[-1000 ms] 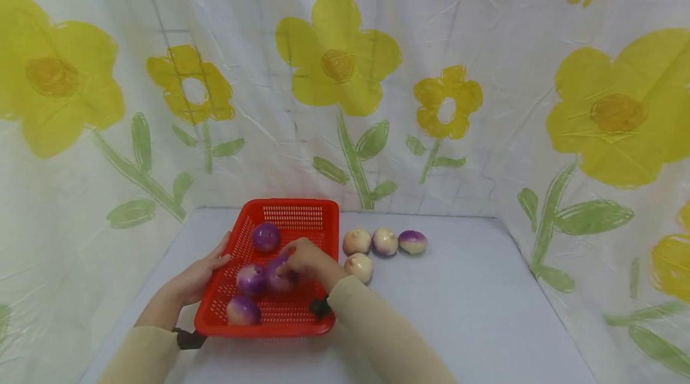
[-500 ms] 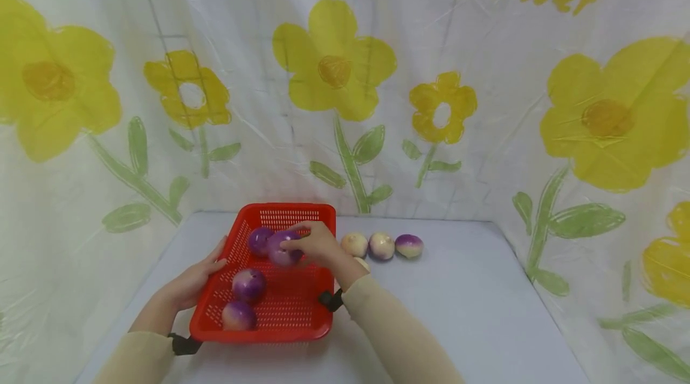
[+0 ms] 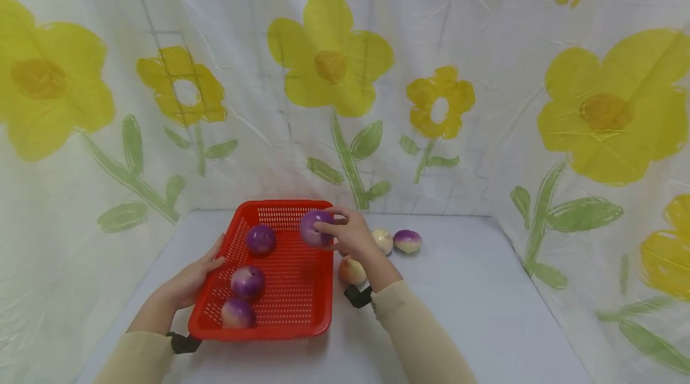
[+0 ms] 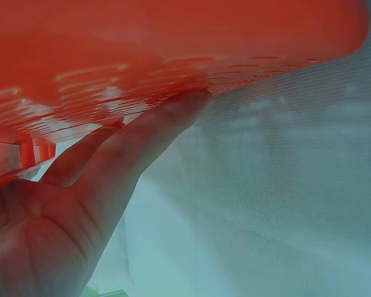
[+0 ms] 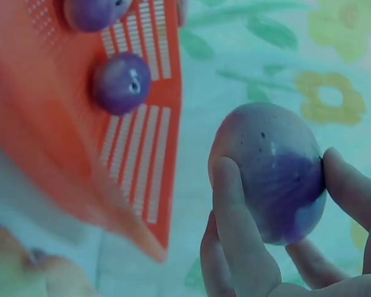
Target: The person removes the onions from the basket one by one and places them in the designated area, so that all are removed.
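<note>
My right hand (image 3: 353,233) pinches a purple-and-white turnip (image 3: 315,229) between thumb and fingers, over the right side of the red plastic basket (image 3: 291,331). In the right wrist view the fingers wrap round this turnip (image 5: 269,179), clear of the basket wall. Inside the basket lie three more turnips: one at the back (image 3: 261,239), one in the middle (image 3: 248,283) and one in front (image 3: 238,313). My left hand (image 3: 191,279) touches the basket's left side. Its extended fingers (image 4: 154,130) press against the slotted wall in the left wrist view.
On the white table (image 3: 458,312), right of the basket, stand paler turnips: one close to the basket (image 3: 352,271), another partly behind my right hand (image 3: 383,241), and a purple-topped one (image 3: 407,241). A flower-printed curtain (image 3: 485,180) hangs behind the table.
My right hand has lifted a turnip from the middle of the basket and carried it up and right to the right rim. My left hand stays at the basket's left side.
</note>
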A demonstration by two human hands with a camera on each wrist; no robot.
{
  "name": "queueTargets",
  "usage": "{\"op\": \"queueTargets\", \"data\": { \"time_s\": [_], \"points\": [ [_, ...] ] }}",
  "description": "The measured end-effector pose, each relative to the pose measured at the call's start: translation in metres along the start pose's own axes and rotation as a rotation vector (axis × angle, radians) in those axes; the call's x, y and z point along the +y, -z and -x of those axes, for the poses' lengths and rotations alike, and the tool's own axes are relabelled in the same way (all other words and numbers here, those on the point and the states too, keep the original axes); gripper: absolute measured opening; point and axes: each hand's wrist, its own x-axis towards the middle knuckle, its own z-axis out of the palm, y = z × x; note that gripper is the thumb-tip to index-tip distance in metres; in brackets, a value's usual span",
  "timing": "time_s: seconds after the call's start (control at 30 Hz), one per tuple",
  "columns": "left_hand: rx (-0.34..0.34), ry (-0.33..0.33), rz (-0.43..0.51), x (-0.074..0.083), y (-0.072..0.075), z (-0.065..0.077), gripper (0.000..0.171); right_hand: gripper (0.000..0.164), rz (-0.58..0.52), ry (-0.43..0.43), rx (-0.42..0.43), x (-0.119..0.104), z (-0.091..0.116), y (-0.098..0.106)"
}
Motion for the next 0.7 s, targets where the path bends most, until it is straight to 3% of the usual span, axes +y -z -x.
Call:
{"op": "queueTargets", "data": {
  "time_s": [0.23,0.4,0.7],
  "points": [
    [-0.021,-0.009,0.002,0.002,-0.001,-0.003,0.061,0.052,-0.105,0.03,0.069,0.014,0.012,0.036],
    [-0.026,-0.003,0.018,0.002,-0.003,-0.005,0.06,0.051,-0.141,0.033,0.165,0.032,0.017,0.061],
    [-0.01,-0.002,-0.017,0.0,0.002,-0.002,0.062,0.054,-0.052,0.029,0.281,0.061,0.028,0.089]
  ]
}}
